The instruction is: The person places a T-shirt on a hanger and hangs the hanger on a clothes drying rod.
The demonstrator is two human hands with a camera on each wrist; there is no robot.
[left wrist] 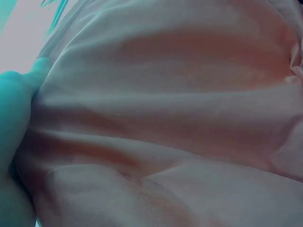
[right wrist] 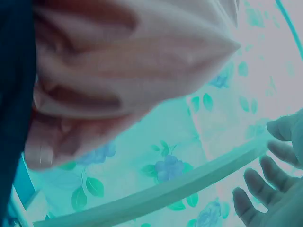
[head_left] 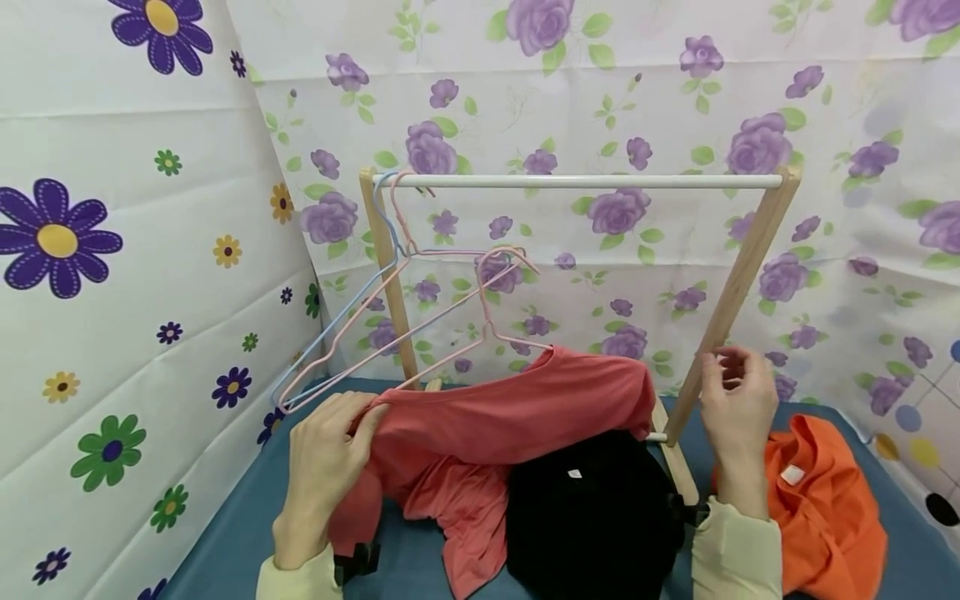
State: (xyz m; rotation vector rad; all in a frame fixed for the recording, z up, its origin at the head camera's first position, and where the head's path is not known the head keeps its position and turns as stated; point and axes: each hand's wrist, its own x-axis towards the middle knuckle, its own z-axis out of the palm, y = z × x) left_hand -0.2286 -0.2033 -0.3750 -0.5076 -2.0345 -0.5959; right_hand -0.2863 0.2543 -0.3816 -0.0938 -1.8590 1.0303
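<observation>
My left hand (head_left: 327, 447) pinches the neckline edge of a coral-red shirt (head_left: 510, 408) between thumb and fingers. The shirt hangs on a pink hanger (head_left: 486, 332), whose hook stands free above the cloth, away from the rail. One shoulder of the hanger is inside the shirt's right part; its other arm runs down to the left behind the neckline. My right hand (head_left: 738, 404) is beside the rack's right post, fingers loosely bent and holding nothing. In the left wrist view, the shirt fabric (left wrist: 165, 118) fills most of the picture; in the right wrist view, the right fingers (right wrist: 260, 184) are spread apart.
A wooden rack with a white rail (head_left: 585, 181) stands behind. Blue and pink hangers (head_left: 397, 250) hang at its left end. A black garment (head_left: 596, 517) lies below the shirt, and an orange garment (head_left: 825, 508) lies at right on the blue surface (head_left: 225, 517).
</observation>
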